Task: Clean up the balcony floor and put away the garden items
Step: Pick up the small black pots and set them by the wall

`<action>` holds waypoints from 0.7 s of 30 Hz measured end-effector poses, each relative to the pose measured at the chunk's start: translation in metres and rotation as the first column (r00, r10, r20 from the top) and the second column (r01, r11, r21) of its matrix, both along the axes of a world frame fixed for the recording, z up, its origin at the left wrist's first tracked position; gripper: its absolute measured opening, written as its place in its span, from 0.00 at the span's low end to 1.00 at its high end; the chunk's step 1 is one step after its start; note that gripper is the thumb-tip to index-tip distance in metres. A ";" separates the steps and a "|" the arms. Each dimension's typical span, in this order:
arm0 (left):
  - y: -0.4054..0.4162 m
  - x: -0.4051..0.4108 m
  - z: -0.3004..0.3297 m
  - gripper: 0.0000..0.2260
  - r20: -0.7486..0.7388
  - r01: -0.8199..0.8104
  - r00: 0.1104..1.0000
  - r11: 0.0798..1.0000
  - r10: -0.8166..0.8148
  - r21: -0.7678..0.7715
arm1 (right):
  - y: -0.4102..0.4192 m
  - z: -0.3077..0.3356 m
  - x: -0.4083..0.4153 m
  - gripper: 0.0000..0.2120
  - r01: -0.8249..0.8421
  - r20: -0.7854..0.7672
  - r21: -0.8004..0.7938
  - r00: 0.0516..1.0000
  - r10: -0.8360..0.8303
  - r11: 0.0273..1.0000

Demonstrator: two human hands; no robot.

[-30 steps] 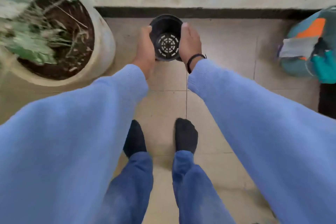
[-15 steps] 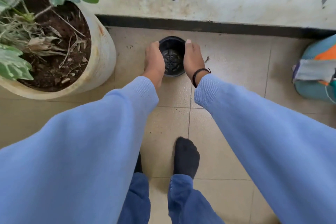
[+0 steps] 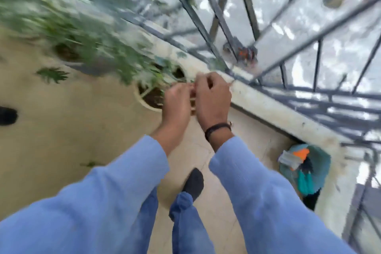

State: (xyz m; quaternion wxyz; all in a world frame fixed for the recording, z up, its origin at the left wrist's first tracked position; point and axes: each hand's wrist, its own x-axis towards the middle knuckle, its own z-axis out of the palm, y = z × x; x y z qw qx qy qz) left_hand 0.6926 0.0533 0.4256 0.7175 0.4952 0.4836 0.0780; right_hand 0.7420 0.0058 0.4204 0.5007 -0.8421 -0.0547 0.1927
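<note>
Head view. The frame is heavily motion-blurred and tilted.

The left hand (image 3: 177, 103) and the right hand (image 3: 212, 101) are raised side by side at the centre of the frame, with the knuckles close together and the fingers of both curled inward. A small pale shape is visible in the gap between the two hands, but it cannot be told whether it is held or what it is; whether either hand is grasping or merely clenched cannot be told. A dark wristband (image 3: 217, 129) is worn on the right wrist. Both forearms are covered by light blue sleeves (image 3: 115, 198).

Directly beyond the left hand, a pale round planter (image 3: 144, 102) with dark soil stands on the balcony floor (image 3: 61, 140); its green foliage is blurred and extends up and to the left of the hands. A second, blurred pot is located farther left of that one.

Beyond the right hand, a pale parapet ledge (image 3: 274, 107) runs diagonally, topped by a dark metal railing (image 3: 317, 97).

To the lower right of the right hand, a teal bag (image 3: 321, 169) with an orange patch rests on the floor against the parapet wall; teal-handled items are seen at it.

Below the hands, a dark-socked foot (image 3: 193, 181) and blue trouser legs are seen on the floor. A dark object (image 3: 7, 115) lies at the far left edge; it cannot be identified.
</note>
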 end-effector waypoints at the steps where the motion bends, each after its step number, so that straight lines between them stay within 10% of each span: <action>1: 0.013 -0.016 0.031 0.15 0.020 -0.052 0.998 0.999 0.052 -0.011 | 0.017 0.031 -0.014 0.15 -0.029 0.004 0.028 1.000 0.029 0.999; 9: 0.188 -0.200 0.171 0.17 0.136 -0.484 0.870 0.874 0.474 0.045 | 0.216 0.176 -0.163 0.14 -0.410 0.081 0.189 0.912 0.402 0.892; 21: 0.394 -0.480 0.111 0.12 0.011 -0.804 0.595 0.595 0.804 0.004 | 0.448 0.110 -0.453 0.15 -0.691 -0.172 0.182 0.679 0.714 0.700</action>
